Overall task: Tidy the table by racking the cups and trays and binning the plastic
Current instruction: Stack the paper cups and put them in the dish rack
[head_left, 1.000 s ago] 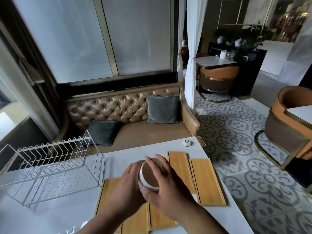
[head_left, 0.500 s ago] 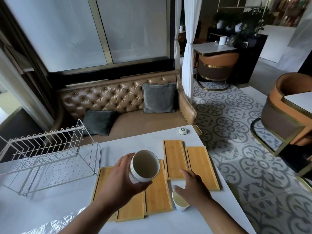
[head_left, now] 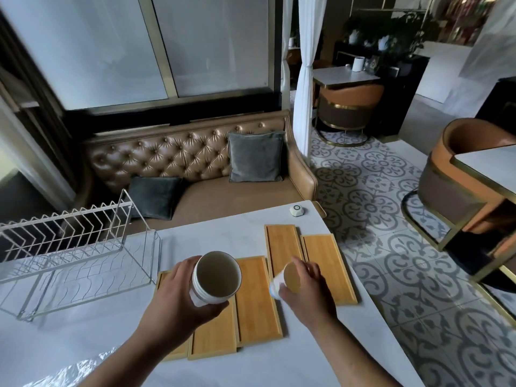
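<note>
Closest to the camera there's crinkled clear plastic (head_left: 83,370) at the near-left edge of the table (head_left: 223,238), not binned yet by the look of it. The real change: a second ago both hands were wrapped around one stack of cups, and now the person's got them split. Half a second back the right hand (head_left: 305,291) was down on the smaller cup (head_left: 287,277) on the table; now that cup's lifted off and tipped, mouth facing left toward the other one, fingers curled around its side from the right. The left hand (head_left: 178,297) is closed around the ribbed base of the bigger white cup (head_left: 216,276), held clear above the wooden trays (head_left: 258,300) with its mouth tilted up at the camera. Both forearms come in from the bottom, wrists a bit bent, cups near each other but not touching. So probably cups get racked one by one now. The five trays lie flat on the table, and the wire rack (head_left: 81,247) at the far left has nothing in it.
</note>
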Available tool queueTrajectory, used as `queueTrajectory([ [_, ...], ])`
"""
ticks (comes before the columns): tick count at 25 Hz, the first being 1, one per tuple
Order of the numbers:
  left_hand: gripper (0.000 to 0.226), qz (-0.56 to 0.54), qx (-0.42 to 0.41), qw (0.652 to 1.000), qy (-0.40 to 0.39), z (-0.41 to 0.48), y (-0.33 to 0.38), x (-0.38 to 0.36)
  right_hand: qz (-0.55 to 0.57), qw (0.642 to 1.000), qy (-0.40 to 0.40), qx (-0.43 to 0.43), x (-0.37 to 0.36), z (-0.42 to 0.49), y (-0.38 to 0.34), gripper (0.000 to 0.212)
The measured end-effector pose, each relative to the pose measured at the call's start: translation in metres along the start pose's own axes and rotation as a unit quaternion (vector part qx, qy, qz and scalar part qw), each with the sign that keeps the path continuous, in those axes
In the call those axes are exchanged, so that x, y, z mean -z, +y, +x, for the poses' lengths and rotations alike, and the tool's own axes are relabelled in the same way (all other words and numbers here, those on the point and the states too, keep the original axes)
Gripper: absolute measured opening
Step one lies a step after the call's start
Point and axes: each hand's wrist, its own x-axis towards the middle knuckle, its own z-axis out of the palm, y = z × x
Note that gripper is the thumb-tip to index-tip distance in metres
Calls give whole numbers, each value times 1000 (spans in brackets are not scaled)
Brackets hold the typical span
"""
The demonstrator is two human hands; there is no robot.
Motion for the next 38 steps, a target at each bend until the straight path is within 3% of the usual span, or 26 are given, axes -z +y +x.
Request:
queueTrajectory([
  [4, 83, -13, 9, 1000, 21, -4, -31, 28, 147, 962, 132, 187, 52, 5, -121, 72],
  [8, 82, -37, 30, 997, 55, -18, -74, 69, 179, 922, 160, 305, 61, -22, -223, 71],
  [10, 80, -48, 33, 995, 76, -28, -94, 93, 169, 918, 136, 331, 43, -42, -258, 70],
  [14, 81, -46, -25, 997, 61, -50, -123, 129, 35, 954, -96, 283, -24, -77, -320, 77],
  [15, 81, -51, -34, 997, 52, -54, -129, 134, 12, 955, -124, 271, -40, -82, -329, 82],
  [24, 77, -109, -3, 994, 14, -62, -162, 147, 35, 971, -105, 214, -88, -84, -353, 90],
  [30, 71, -85, 55, 995, -1, -65, -181, 145, 99, 959, -167, 204, -119, -65, -347, 81],
  [34, 70, -74, 86, 993, 2, -62, -210, 155, 96, 951, -193, 221, -141, -42, -368, 91],
  [38, 70, -67, 92, 993, 30, -35, -244, 198, 70, 945, -164, 275, -147, -7, -428, 90],
])
